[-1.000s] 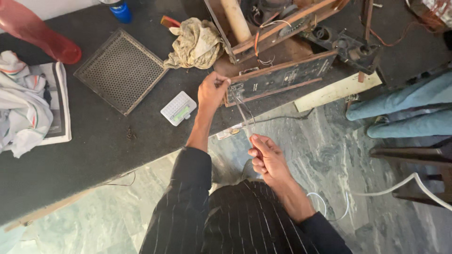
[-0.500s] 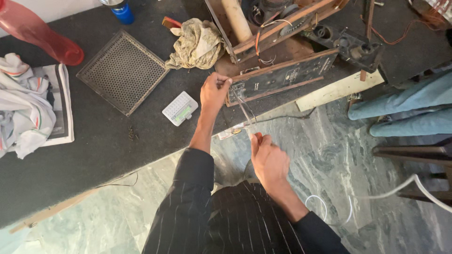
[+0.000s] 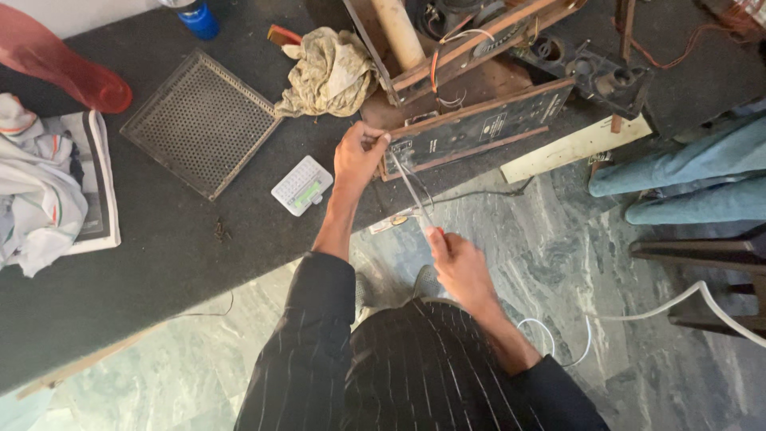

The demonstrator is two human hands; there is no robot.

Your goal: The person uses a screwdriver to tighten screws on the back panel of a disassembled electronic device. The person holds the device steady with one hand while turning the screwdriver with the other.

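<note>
A thin wire (image 3: pixel 408 185) runs taut from the left hand (image 3: pixel 357 156), whose fingers pinch its far end at the dark panel (image 3: pixel 479 128) of an opened wooden chassis on the bench (image 3: pixel 159 255), down to the right hand (image 3: pixel 459 263), fingers closed on its near end over the floor. Left arm reaches forward, nearly straight.

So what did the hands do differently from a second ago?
Not much. The right hand has pulled a little toward the body, drawing the thin wires straighter. The left hand still pinches their upper end beside the dark panel of the opened wooden set. The mesh grille, the small white device and the rag lie where they were.
</note>
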